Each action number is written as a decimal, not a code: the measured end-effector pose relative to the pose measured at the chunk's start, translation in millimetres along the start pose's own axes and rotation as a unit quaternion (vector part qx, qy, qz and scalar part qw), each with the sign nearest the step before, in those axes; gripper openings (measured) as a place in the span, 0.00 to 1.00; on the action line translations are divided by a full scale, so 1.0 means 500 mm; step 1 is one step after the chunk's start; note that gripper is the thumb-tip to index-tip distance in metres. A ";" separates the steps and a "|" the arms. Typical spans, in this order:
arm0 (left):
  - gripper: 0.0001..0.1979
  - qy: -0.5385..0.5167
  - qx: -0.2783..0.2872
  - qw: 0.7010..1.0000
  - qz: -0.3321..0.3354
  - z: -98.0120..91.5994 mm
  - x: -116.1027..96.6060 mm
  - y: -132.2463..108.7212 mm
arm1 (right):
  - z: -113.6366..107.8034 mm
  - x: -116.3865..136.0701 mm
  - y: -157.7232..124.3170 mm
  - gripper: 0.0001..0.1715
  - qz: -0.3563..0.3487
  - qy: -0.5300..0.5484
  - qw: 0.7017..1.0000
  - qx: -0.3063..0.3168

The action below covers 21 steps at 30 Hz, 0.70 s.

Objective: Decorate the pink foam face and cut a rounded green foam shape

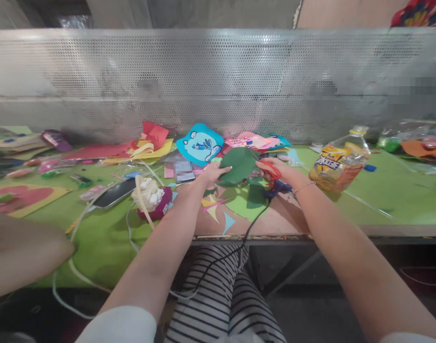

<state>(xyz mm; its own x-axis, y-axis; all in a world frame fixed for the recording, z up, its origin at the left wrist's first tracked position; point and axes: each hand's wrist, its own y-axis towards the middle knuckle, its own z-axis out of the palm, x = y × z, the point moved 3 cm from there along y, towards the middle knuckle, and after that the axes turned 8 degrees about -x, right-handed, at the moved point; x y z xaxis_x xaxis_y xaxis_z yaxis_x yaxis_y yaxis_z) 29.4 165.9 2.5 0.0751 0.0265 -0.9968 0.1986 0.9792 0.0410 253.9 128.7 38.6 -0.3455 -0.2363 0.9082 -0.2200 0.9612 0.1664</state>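
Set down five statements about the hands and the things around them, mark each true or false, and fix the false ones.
1. The left hand holds a piece of dark green paper. True.
2. The right hand holds a paintbrush. False: it holds red-handled scissors.
3. A black smartphone lies to the left of the left hand. True.
4. The clear plastic bottle stands between the two hands. False: it stands to the right of the right hand.
5. The person's trousers are plain white. False: they have black and white stripes.
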 end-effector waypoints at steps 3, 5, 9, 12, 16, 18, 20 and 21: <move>0.18 0.015 0.000 1.000 -0.010 0.000 0.001 -0.002 | -0.006 -0.004 0.001 0.25 0.005 0.008 1.000 0.012; 0.18 0.015 0.009 1.000 -0.016 0.001 -0.001 -0.005 | -0.010 -0.007 0.001 0.25 0.014 -0.004 1.000 0.017; 0.17 0.008 0.012 1.000 -0.021 0.004 -0.004 -0.011 | -0.016 -0.004 -0.003 0.25 0.022 -0.031 0.999 0.029; 0.17 0.007 0.020 1.000 -0.021 0.005 -0.004 -0.012 | -0.021 0.003 -0.009 0.24 0.032 -0.049 0.998 0.036; 0.18 0.000 0.048 0.999 -0.021 0.004 0.001 -0.007 | -0.025 0.009 -0.014 0.24 0.036 -0.066 0.996 0.049; 0.19 0.002 0.057 0.998 -0.021 0.003 0.005 -0.004 | -0.026 0.009 -0.014 0.25 0.030 -0.074 0.996 0.049; 0.19 0.009 0.062 0.998 -0.019 0.001 0.008 -0.001 | -0.025 0.009 -0.014 0.26 0.029 -0.087 0.994 0.050; 0.19 0.011 0.065 0.998 -0.018 0.000 0.008 -0.001 | -0.025 0.009 -0.014 0.26 0.030 -0.095 0.994 0.051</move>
<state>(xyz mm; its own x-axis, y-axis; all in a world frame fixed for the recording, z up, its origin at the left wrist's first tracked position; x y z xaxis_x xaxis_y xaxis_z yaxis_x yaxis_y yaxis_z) 29.8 165.6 -1.6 0.0439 -0.0012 -0.9990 0.3263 0.9452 0.0132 265.4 122.6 46.2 -0.5251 -0.2102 0.8247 -0.2817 0.9573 0.0647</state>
